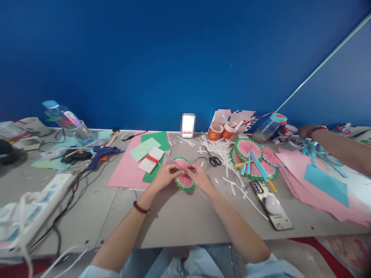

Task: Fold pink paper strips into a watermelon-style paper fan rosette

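Observation:
A pleated paper fan (183,180), pink with a green rim like a watermelon slice, rests on the grey table (174,220) between my hands. My left hand (164,175) pinches its middle from the left, fingers closed on the folds. From the right, my right hand (198,175) pinches the same middle. A dark red bead bracelet (140,208) circles my left wrist. Finished fans (252,158) with blue and yellow sticks lie in a pile to the right.
Pink and green paper sheets (136,162) lie left of the fan; scissors (213,159) and white paper strips behind it. A phone (271,204) lies at right, pink and blue sheets (319,181) beyond. Another person's arm (342,148) reaches in far right. A glue gun (101,153), cables and bottles crowd the left.

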`<state>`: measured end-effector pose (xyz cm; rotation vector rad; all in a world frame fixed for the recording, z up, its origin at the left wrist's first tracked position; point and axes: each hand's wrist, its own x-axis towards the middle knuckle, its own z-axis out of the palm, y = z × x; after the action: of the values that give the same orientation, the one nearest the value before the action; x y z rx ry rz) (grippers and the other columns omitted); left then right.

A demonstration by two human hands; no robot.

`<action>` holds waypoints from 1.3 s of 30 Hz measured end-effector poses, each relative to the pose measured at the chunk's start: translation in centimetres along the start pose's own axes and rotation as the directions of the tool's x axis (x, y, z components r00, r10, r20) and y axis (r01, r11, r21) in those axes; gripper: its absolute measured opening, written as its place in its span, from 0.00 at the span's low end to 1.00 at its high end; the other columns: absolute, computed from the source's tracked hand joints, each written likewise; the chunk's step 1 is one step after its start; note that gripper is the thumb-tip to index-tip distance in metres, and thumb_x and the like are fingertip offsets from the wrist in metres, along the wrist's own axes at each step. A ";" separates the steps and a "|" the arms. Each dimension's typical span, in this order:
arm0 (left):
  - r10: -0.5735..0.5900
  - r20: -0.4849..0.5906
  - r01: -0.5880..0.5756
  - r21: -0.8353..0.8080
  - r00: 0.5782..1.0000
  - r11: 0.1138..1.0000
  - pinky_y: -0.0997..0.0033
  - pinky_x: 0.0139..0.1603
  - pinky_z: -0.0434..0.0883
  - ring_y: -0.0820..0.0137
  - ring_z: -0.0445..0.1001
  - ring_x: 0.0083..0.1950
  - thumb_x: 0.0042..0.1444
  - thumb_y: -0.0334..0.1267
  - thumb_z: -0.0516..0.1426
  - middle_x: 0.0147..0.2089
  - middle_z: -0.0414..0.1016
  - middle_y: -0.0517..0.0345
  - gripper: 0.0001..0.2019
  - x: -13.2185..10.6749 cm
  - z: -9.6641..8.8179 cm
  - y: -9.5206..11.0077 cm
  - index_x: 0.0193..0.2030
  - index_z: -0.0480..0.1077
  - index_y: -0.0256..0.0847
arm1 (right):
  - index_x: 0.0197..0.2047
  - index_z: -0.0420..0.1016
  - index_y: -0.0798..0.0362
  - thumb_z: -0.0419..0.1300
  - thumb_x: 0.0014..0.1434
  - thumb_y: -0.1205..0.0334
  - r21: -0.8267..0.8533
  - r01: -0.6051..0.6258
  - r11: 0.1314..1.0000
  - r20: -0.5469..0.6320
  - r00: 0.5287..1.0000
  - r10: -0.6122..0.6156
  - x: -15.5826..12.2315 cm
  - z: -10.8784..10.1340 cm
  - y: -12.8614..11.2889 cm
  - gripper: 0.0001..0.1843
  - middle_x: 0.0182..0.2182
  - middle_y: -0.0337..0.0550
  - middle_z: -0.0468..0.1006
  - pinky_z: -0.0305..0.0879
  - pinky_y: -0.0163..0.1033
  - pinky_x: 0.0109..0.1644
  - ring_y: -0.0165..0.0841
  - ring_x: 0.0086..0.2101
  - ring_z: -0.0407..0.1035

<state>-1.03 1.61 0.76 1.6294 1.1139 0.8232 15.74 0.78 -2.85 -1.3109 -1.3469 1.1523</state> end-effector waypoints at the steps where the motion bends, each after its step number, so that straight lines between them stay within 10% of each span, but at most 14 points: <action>1: -0.009 -0.013 0.009 -0.009 1.000 1.000 0.75 0.29 0.66 0.72 0.69 0.27 0.49 0.49 0.59 0.26 0.75 0.57 0.16 0.0 0.1 0.0 0.27 0.74 0.36 | 0.30 0.71 0.53 0.57 0.49 0.58 0.012 -0.001 1.000 0.003 1.000 0.001 0.0 0.0 -0.1 0.08 0.28 0.39 0.76 0.66 0.38 0.38 0.32 0.30 0.70; 11: -0.081 0.003 0.081 -0.031 0.997 0.996 0.73 0.32 0.66 0.68 0.71 0.32 0.54 0.52 0.53 0.29 0.74 0.56 0.19 -0.1 0.1 0.0 0.27 0.72 0.37 | 0.30 0.72 0.54 0.57 0.49 0.59 -0.045 0.003 0.999 -0.015 1.000 -0.004 -0.1 0.1 0.0 0.08 0.26 0.40 0.76 0.67 0.37 0.35 0.32 0.28 0.70; 23: 0.224 -0.034 -0.159 0.603 0.974 0.782 0.70 0.41 0.68 0.65 0.74 0.42 0.53 0.35 0.57 0.40 0.77 0.56 0.05 -0.6 0.5 -0.4 0.34 0.75 0.43 | 0.26 0.70 0.53 0.55 0.49 0.65 -0.278 0.137 0.951 -0.069 0.985 -0.161 -0.4 0.2 -0.3 0.04 0.25 0.40 0.74 0.67 0.37 0.34 0.32 0.28 0.68; 39: 0.308 -0.023 -0.223 0.639 0.951 0.736 0.71 0.39 0.66 0.67 0.72 0.40 0.56 0.34 0.54 0.36 0.75 0.55 0.05 -0.4 0.9 -1.3 0.34 0.71 0.41 | 0.26 0.70 0.53 0.55 0.48 0.69 -0.372 0.189 0.909 -0.080 0.969 -0.234 -0.8 0.3 -0.8 0.04 0.26 0.40 0.70 0.65 0.37 0.35 0.31 0.28 0.67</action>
<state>-0.74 1.08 -0.75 2.3765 1.3598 0.7842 15.36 -0.01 -2.07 -1.4235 -1.6162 0.6817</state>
